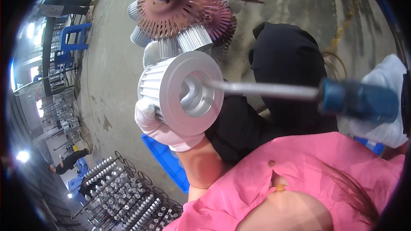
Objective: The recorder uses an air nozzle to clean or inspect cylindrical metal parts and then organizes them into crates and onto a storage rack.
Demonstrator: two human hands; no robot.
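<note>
My left hand (159,124), in a white glove, grips a silver finned metal housing (169,87) from its left side. The housing has a wide smooth rim and a stepped round opening, which faces right. A screwdriver (358,100) with a teal handle and a long metal shaft lies across the view, blurred. Its handle is in my right hand (379,102), also gloved in white, at the right edge. The shaft's end overlaps the opening's upper right edge; whether it touches the metal I cannot tell. My right fingers are partly hidden behind the handle.
Beyond the housing stands a rack of slotted copper-coloured discs (171,4) with several finned silver housings (195,37) hanging on it. A blue crate (165,158) is below my left forearm. Racks of small metal parts (124,196) stand lower left; blue stools (75,36) and people are farther left.
</note>
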